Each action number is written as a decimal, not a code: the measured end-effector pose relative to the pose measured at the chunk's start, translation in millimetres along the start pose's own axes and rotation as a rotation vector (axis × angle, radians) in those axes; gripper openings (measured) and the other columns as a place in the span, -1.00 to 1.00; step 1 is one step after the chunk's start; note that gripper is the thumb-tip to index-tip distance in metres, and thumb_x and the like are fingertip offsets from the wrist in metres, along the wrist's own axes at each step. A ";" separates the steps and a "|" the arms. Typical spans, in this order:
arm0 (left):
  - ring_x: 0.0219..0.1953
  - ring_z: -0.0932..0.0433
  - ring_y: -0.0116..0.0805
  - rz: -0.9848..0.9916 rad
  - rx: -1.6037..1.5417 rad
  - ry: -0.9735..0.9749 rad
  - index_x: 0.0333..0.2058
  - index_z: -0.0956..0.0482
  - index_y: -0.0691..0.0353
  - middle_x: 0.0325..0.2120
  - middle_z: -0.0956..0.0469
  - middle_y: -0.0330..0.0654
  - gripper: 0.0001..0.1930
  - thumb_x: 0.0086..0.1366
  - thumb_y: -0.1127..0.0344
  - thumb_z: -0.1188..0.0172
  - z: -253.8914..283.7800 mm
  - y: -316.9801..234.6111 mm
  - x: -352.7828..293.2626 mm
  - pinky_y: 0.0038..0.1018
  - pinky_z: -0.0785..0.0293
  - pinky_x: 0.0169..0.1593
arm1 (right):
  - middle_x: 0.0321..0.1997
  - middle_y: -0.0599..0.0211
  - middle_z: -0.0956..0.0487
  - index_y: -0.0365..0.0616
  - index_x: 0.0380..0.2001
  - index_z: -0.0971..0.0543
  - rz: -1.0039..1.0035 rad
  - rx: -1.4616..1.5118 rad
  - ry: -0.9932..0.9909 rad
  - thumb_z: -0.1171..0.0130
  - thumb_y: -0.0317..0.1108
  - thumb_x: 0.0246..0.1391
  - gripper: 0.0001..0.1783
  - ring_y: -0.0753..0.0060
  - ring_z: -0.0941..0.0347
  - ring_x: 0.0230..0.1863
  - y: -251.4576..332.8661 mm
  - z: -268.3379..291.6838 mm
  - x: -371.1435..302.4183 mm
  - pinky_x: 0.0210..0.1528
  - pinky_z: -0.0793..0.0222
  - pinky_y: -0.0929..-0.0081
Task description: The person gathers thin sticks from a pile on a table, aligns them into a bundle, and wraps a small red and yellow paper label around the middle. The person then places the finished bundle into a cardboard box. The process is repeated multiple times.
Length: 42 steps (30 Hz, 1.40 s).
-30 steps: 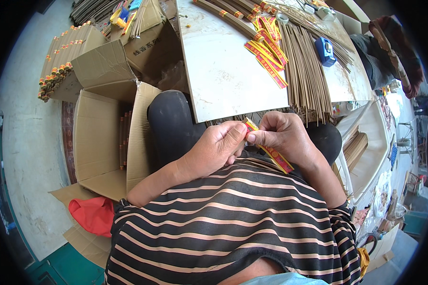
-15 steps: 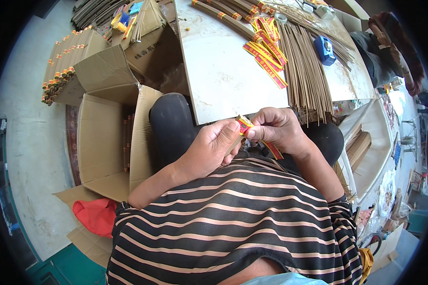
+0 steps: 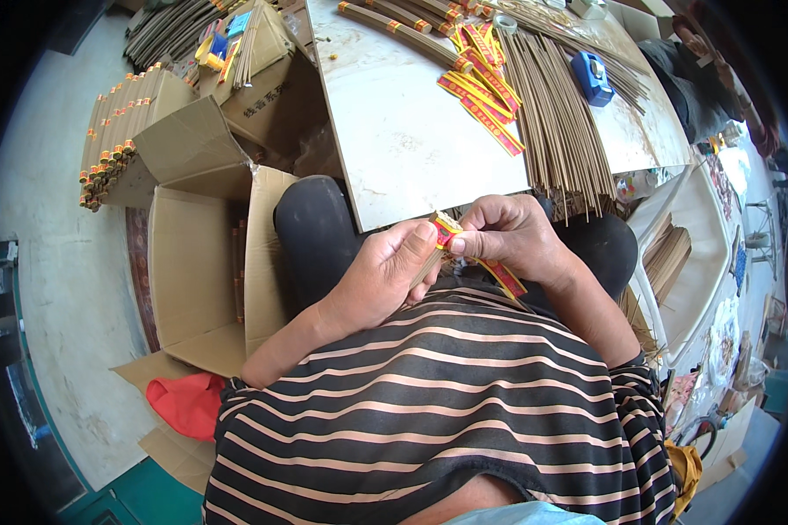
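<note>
1. While the left hand (image 3: 385, 267) clamps its fingers around a bundle of sticks (image 3: 425, 269) just off the near edge of the white surface (image 3: 385, 149), the right hand (image 3: 515, 241) pinches a red-yellow strip (image 3: 504, 278) wrapped around the bundle's end.
2. Loose sticks (image 3: 556, 122) lie on the surface's right part, beside a blue tape dispenser (image 3: 592, 79).
3. Left of the surface stands an open carton (image 3: 193, 271).

Left hand (image 3: 385, 267) curled in a tight grip, thumb (image 3: 416, 245) laid over the top, pointing up-right. Right hand (image 3: 517, 241) in a pinch, thumb meeting bent index (image 3: 490, 210). Hands close together near midline. Left forearm (image 3: 293, 344) slants in from lower left, right forearm (image 3: 597, 306) from lower right.
</note>
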State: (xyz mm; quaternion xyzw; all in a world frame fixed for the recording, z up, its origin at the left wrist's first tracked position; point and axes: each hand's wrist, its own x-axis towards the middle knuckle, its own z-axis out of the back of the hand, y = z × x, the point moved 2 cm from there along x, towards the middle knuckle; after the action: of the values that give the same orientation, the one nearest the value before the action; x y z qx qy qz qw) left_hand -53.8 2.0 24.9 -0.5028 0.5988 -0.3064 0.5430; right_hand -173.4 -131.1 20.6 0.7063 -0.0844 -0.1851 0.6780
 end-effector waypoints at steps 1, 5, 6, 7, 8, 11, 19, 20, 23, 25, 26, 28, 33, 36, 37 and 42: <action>-0.62 -0.26 -0.68 -0.005 0.017 0.000 -0.25 -0.37 0.27 -0.59 -0.35 -0.31 -0.57 0.39 -0.03 0.26 -0.2 -0.7 0.1 -0.78 -0.22 -0.54 | -0.64 0.51 -0.48 -0.21 -0.59 -0.54 0.022 -0.017 0.000 -0.30 -0.29 -0.06 -0.77 0.74 -0.30 -0.58 -0.7 0.6 0.9 -0.56 -0.24 0.74; -0.62 -0.25 -0.69 -0.008 0.026 -0.016 -0.25 -0.37 0.27 -0.60 -0.34 -0.33 -0.57 0.39 -0.02 0.26 -0.3 -2.3 0.2 -0.77 -0.21 -0.54 | -0.63 0.51 -0.47 -0.21 -0.59 -0.52 0.059 -0.080 -0.001 -0.32 -0.28 -0.09 -0.76 0.71 -0.31 -0.57 -5.8 2.7 4.6 -0.54 -0.25 0.71; -0.62 -0.25 -0.69 -0.013 0.030 -0.034 -0.24 -0.37 0.27 -0.60 -0.34 -0.33 -0.57 0.39 -0.02 0.26 -0.5 -0.8 0.7 -0.77 -0.21 -0.54 | -0.62 0.50 -0.48 -0.21 -0.60 -0.52 0.056 -0.094 -0.002 -0.32 -0.28 -0.10 -0.75 0.70 -0.32 -0.56 -6.7 3.1 5.6 -0.52 -0.26 0.70; -0.62 -0.24 -0.69 -0.018 0.033 -0.051 -0.23 -0.37 0.27 -0.60 -0.33 -0.34 -0.57 0.39 -0.01 0.26 -1.0 0.0 1.0 -0.77 -0.21 -0.54 | -0.59 0.48 -0.48 -0.20 -0.59 -0.51 0.103 -0.118 -0.038 -0.34 -0.26 -0.12 -0.74 0.66 -0.33 -0.52 -7.3 3.0 6.9 -0.48 -0.27 0.66; -0.61 -0.24 -0.69 -0.027 0.054 -0.076 -0.22 -0.37 0.28 -0.60 -0.33 -0.34 -0.58 0.40 0.00 0.26 -2.3 -0.9 0.8 -0.76 -0.21 -0.53 | -0.56 0.45 -0.48 -0.20 -0.58 -0.51 0.150 -0.144 -0.072 -0.35 -0.25 -0.15 -0.73 0.63 -0.35 -0.48 -8.5 2.5 8.3 -0.44 -0.29 0.63; -0.59 -0.25 -0.66 -0.050 0.105 -0.142 -0.16 -0.37 0.33 -0.60 -0.32 -0.33 -0.58 0.40 0.03 0.24 -5.0 -2.7 0.1 -0.74 -0.23 -0.51 | -0.44 0.34 -0.45 -0.21 -0.53 -0.51 0.254 -0.398 -0.242 -0.40 -0.19 -0.24 -0.65 0.48 -0.36 -0.28 -2.0 2.9 10.1 -0.27 -0.30 0.51; -0.49 -0.40 -0.48 -0.088 0.260 -0.224 0.03 -0.29 0.49 -0.56 -0.41 -0.17 -0.49 0.41 0.07 0.22 -12.4 -1.2 -2.0 -0.61 -0.36 -0.36 | -0.56 0.49 -0.50 -0.33 -0.41 -0.57 -0.158 -0.212 -0.160 -0.28 -0.25 -0.05 -0.70 0.71 -0.32 -0.52 14.7 -7.3 -7.0 -0.46 -0.29 0.72; -0.51 -0.34 -0.53 -0.097 0.275 -0.219 0.08 -0.23 0.46 -0.57 -0.36 -0.23 -0.49 0.41 0.07 0.23 -12.6 1.2 -1.7 -0.64 -0.33 -0.40 | -0.55 0.49 -0.50 -0.33 -0.40 -0.57 -0.188 -0.184 -0.143 -0.27 -0.25 -0.04 -0.70 0.70 -0.32 -0.51 13.4 -7.3 -8.0 -0.45 -0.29 0.72; -0.56 -0.23 -0.64 -0.115 0.313 -0.199 0.20 -0.07 0.36 -0.60 -0.26 -0.33 -0.46 0.41 0.09 0.24 -12.4 7.1 0.4 -0.70 -0.27 -0.46 | -0.53 0.49 -0.50 -0.31 -0.35 -0.57 -0.228 -0.046 -0.081 -0.25 -0.24 -0.01 -0.69 0.69 -0.33 -0.50 8.8 -6.9 -8.9 -0.44 -0.29 0.73; -0.56 -0.22 -0.64 -0.114 0.328 -0.176 0.25 0.04 0.31 -0.59 -0.25 -0.33 -0.44 0.41 0.10 0.24 -12.7 5.7 0.3 -0.69 -0.28 -0.46 | -0.51 0.48 -0.50 -0.30 -0.32 -0.56 -0.229 0.017 -0.050 -0.23 -0.24 0.01 -0.70 0.69 -0.33 -0.48 4.3 -5.9 -9.6 -0.42 -0.29 0.72; -0.57 -0.21 -0.63 -0.151 0.320 -0.159 0.26 0.11 0.28 -0.59 -0.24 -0.32 -0.43 0.42 0.10 0.25 -12.4 7.5 0.7 -0.69 -0.27 -0.46 | -0.50 0.47 -0.51 -0.31 -0.32 -0.56 -0.223 0.025 -0.036 -0.22 -0.24 0.03 -0.70 0.70 -0.33 -0.46 1.3 -5.7 -9.6 -0.41 -0.29 0.72; -0.58 -0.20 -0.63 -0.225 0.306 -0.127 0.29 0.26 0.23 -0.59 -0.23 -0.32 -0.39 0.42 0.11 0.27 -11.4 12.7 1.9 -0.69 -0.27 -0.46 | -0.48 0.47 -0.52 -0.30 -0.30 -0.55 -0.207 0.072 0.011 -0.20 -0.25 0.05 -0.71 0.71 -0.33 -0.43 -3.4 -4.6 -9.1 -0.38 -0.29 0.70; -0.57 -0.19 -0.63 -0.167 0.219 0.002 0.27 0.51 0.17 -0.59 -0.22 -0.31 -0.31 0.41 0.10 0.28 -12.4 2.7 0.8 -0.69 -0.27 -0.46 | -0.43 0.50 -0.51 -0.27 -0.24 -0.54 -0.098 0.084 0.153 -0.18 -0.26 0.06 -0.71 0.69 -0.31 -0.41 -8.0 3.5 -6.8 -0.36 -0.28 0.68; -0.57 -0.19 -0.63 -0.138 0.154 0.060 0.25 0.58 0.17 -0.57 -0.22 -0.30 -0.27 0.41 0.09 0.27 -13.3 1.9 1.6 -0.69 -0.26 -0.47 | -0.42 0.52 -0.50 -0.25 -0.26 -0.54 -0.110 0.095 0.233 -0.19 -0.27 0.05 -0.73 0.70 -0.32 -0.39 -13.3 10.6 -4.1 -0.33 -0.28 0.69; -0.56 -0.19 -0.63 -0.131 0.132 0.076 0.25 0.60 0.17 -0.56 -0.22 -0.30 -0.26 0.41 0.08 0.26 -13.7 2.0 1.9 -0.69 -0.26 -0.48 | -0.41 0.53 -0.50 -0.25 -0.26 -0.54 -0.113 0.087 0.254 -0.19 -0.28 0.05 -0.74 0.70 -0.33 -0.38 -14.3 11.6 -3.8 -0.32 -0.28 0.70; -0.55 -0.21 -0.63 -0.061 -0.003 0.105 0.23 0.60 0.27 -0.52 -0.24 -0.28 -0.16 0.37 -0.01 0.19 -12.0 7.6 5.1 -0.70 -0.26 -0.48 | -0.36 0.51 -0.50 -0.25 -0.25 -0.53 -0.121 0.138 0.293 -0.21 -0.30 0.03 -0.73 0.70 -0.34 -0.34 -7.2 8.4 -3.2 -0.29 -0.29 0.69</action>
State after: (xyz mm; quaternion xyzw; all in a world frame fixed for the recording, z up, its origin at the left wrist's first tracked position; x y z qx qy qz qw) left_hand -66.8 -2.5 18.9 -0.5048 0.6112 -0.3480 0.5005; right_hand -180.4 -137.2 13.8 0.7743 0.0453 -0.1143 0.6208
